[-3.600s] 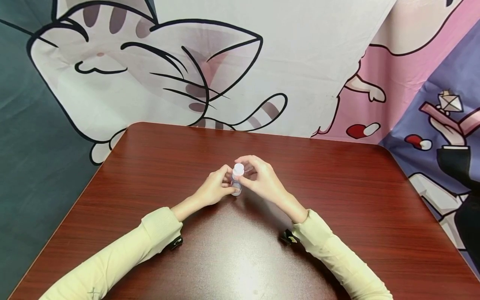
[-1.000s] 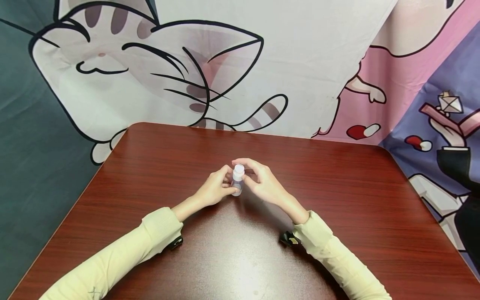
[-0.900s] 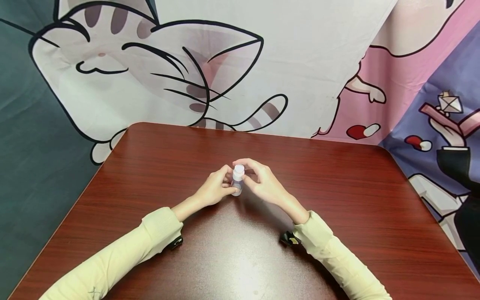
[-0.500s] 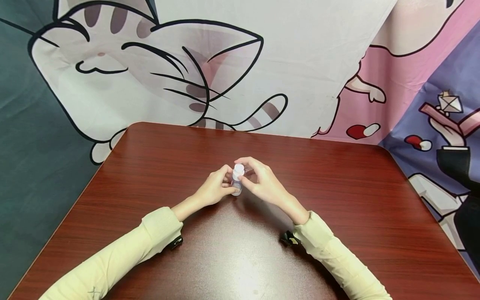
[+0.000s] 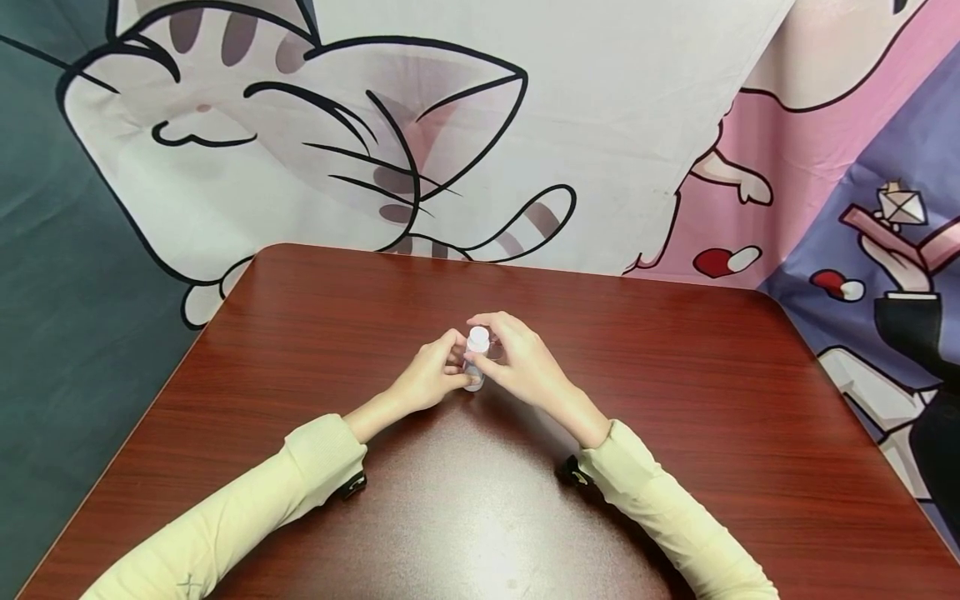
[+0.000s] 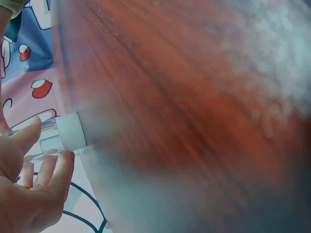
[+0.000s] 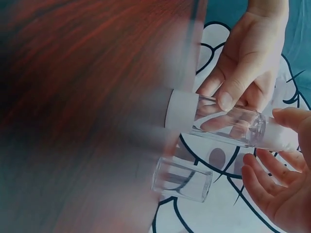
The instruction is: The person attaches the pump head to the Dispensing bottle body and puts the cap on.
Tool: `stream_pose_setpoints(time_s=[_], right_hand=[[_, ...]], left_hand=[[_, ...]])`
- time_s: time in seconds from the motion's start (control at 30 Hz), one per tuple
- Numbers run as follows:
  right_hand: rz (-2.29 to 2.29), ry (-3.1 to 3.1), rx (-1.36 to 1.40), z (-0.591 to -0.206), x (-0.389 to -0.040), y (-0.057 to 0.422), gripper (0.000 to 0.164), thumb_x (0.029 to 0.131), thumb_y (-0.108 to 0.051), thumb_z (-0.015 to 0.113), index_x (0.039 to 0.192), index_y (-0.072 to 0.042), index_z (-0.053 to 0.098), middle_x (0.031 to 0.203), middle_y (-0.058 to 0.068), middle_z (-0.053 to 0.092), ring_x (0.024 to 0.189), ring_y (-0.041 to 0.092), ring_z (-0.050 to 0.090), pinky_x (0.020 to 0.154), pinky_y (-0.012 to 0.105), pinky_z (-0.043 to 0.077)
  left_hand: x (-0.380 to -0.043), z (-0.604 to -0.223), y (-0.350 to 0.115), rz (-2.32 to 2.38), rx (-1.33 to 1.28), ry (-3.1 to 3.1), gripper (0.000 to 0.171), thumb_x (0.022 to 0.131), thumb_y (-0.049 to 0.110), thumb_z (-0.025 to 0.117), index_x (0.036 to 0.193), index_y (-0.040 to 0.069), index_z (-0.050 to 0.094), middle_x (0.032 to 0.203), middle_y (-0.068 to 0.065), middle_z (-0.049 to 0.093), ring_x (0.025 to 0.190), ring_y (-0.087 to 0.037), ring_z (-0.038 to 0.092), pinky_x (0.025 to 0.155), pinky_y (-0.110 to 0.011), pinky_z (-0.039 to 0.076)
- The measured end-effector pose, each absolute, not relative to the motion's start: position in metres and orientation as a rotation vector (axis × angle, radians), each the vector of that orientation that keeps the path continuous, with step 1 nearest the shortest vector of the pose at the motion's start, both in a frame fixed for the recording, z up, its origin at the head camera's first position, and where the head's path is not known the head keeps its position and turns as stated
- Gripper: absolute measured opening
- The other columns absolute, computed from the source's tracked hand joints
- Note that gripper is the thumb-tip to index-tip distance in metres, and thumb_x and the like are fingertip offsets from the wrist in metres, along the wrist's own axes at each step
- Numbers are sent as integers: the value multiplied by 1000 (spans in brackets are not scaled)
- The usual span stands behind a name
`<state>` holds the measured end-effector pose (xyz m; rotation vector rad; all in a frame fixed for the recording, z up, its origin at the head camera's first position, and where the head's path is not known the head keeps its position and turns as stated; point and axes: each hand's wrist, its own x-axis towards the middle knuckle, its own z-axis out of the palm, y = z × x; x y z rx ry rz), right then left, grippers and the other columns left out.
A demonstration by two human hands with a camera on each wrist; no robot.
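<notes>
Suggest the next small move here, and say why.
Probably a small twist of the white top by the right hand: its thumb and fingers are around that top, while the left hand grips the clear bottle body, which should help keep it from turning.

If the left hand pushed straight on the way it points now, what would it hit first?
The bottle, which the left hand grips. Past it in the head view lies the right hand, though depth there is unclear.
</notes>
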<state>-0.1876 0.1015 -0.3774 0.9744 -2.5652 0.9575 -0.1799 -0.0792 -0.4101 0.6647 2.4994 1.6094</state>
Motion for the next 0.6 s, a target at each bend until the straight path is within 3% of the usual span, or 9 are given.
stream_pose_setpoints(time_s=[0.17, 0.4, 0.6], right_hand=[[1004, -2558, 1001, -378, -190, 100, 46, 85, -24, 73, 125, -10, 55, 115, 4, 62, 93, 16, 60, 81, 37, 59], [1438, -2547, 1101, -375, -190, 102, 46, 87, -7, 68, 130, -6, 50, 124, 9, 57, 102, 22, 65, 83, 34, 61], [1474, -2516, 1214, -375, -190, 106, 47, 87, 3, 62, 132, -2, 50, 129, 15, 56, 103, 25, 64, 82, 31, 61]], left_hand=[[-180, -410, -79, 1607, 668, 2507, 33, 81, -2, 73, 102, -2, 48, 106, -19, 64, 98, -29, 67, 85, -26, 60], [-180, -409, -79, 1622, 664, 2486, 34, 81, -2, 73, 105, -4, 48, 106, -20, 63, 97, -30, 67, 87, -27, 59], [-180, -408, -79, 1593, 628, 2497, 34, 82, -1, 72, 106, -3, 49, 109, -20, 62, 99, -30, 66, 88, -30, 59]])
